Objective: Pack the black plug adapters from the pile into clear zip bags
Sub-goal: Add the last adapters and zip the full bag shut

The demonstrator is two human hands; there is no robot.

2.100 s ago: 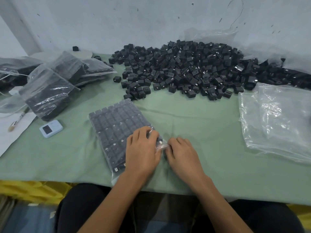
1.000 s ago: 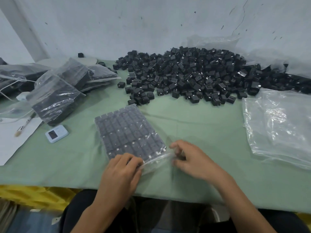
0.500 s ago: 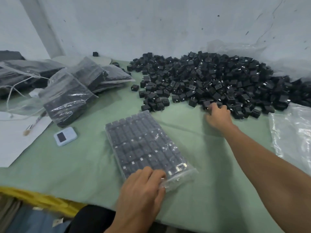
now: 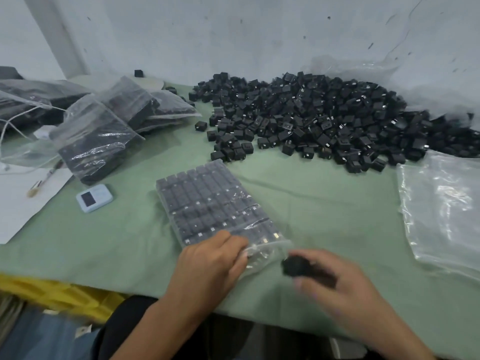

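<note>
One adapter [image 4: 292, 266] pinched in right hand [image 4: 337, 289], just beside the mouth of the bag [image 4: 213, 203]. Left hand [image 4: 210, 263] grips that mouth. Bag lies flat, holding adapters in rows. Pile [image 4: 311, 118] beyond; filled bags [image 4: 96, 141] far left.

Soft even light, wide-angle edge warping, motion blur on right hand [image 4: 335, 284]
</note>
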